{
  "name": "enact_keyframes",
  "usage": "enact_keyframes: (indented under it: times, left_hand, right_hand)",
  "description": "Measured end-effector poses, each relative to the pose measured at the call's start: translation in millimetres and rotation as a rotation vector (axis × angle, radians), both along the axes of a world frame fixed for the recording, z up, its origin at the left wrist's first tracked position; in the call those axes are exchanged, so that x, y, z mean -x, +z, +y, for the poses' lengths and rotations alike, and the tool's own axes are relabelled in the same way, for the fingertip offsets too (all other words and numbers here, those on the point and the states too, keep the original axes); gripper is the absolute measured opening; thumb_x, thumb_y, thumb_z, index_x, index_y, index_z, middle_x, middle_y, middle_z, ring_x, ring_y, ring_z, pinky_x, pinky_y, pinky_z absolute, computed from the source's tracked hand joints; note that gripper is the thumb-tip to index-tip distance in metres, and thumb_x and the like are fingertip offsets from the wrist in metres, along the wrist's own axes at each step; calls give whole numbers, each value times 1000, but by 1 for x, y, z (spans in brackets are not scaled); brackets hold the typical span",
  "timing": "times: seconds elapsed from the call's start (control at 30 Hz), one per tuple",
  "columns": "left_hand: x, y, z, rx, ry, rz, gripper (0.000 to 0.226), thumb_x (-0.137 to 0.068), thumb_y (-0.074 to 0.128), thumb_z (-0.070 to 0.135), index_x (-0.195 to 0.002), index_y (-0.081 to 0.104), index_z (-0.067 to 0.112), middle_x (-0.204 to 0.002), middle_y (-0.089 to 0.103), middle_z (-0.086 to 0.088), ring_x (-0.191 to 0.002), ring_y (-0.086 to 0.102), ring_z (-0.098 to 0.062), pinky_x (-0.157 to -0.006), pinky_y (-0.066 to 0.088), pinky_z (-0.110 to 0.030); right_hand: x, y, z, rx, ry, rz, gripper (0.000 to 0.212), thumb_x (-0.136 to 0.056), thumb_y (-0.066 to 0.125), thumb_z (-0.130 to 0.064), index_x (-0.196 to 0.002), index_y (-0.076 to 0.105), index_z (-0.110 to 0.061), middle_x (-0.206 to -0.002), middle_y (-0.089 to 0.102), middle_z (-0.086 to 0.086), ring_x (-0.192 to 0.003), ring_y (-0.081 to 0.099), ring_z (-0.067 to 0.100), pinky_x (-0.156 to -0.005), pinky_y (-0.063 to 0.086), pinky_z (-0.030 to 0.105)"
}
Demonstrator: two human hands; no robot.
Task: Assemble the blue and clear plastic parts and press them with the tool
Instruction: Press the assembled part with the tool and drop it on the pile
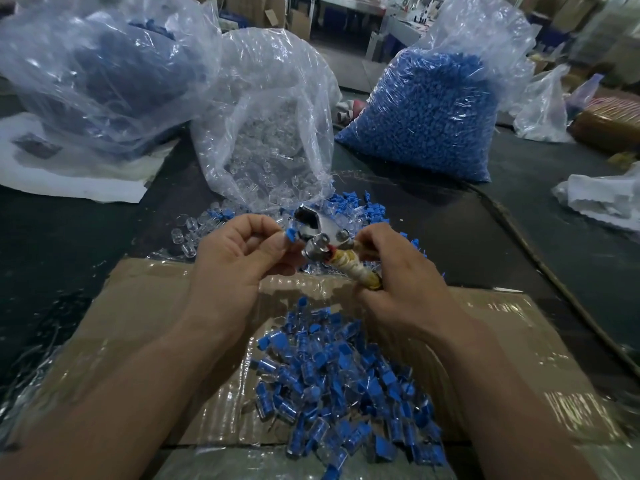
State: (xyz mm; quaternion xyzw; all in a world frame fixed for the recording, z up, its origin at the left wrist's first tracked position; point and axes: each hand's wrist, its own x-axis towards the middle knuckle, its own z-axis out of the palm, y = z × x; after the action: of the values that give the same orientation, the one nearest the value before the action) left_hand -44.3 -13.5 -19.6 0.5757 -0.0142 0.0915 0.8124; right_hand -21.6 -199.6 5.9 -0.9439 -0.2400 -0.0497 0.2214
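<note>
Dim packing shop, cartons and benches in the bkgd. A dark surface (69, 237) carries a tape-covered cardboard sheet (138, 323), the person's work spot. Above the cardboard's far edge the left hand (235, 258) pinches a small blue part (290, 234) between thumb and forefinger, other fingers curled. Whether a clear cap sits on it can't be told. Over the same edge the right hand (398, 271) is wrapped round the tape-bound handle (349, 268) of a metal pressing tool (317, 230). The tool's head faces the blue part — apparently so the piece can be fed straight in and squeezed. On the cardboard's near half lies a pile of finished blue-and-clear pieces (346, 375), probably dropped there below the hands to save reach. Just beyond the cardboard, loose blue and clear parts (349, 206) lie scattered within easy pick-up range. Farther behind the cardboard stand three stock bags: a bag of clear parts (270, 140) at centre, a bag of blue parts (433, 116) to the right, and a third bag (104, 71) w/ bluish contents to the left. Judged step: loading a piece for pressing — full bags suggest much work remains.
</note>
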Motion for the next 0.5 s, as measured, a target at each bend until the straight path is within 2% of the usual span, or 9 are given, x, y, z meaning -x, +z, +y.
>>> enact_keyframes:
  times: [0.3, 0.5]
  left_hand:
    - [0, -3, -2, -50, 47, -62, 8, -72, 63, 19, -74, 68, 25, -74, 71, -6, -65, 68, -14, -58, 51, -17]
    - [-1, -2, -3, -74, 47, -81, 9, -72, 62, 17, -71, 67, 24, -70, 70, -3, -63, 67, -12, -57, 51, -17]
  right_hand:
    - [1, -1, 1, -9, 16, 53, 36, -72, 62, -18, -97, 38, -26, -96, 48, -7, -89, 46, 9, -67, 29, 9]
    - [1, -1, 1, -10, 30, 107, 34, -73, 61, -18, -95, 37, -28, -86, 42, -16, -80, 41, -3, -61, 27, 12]
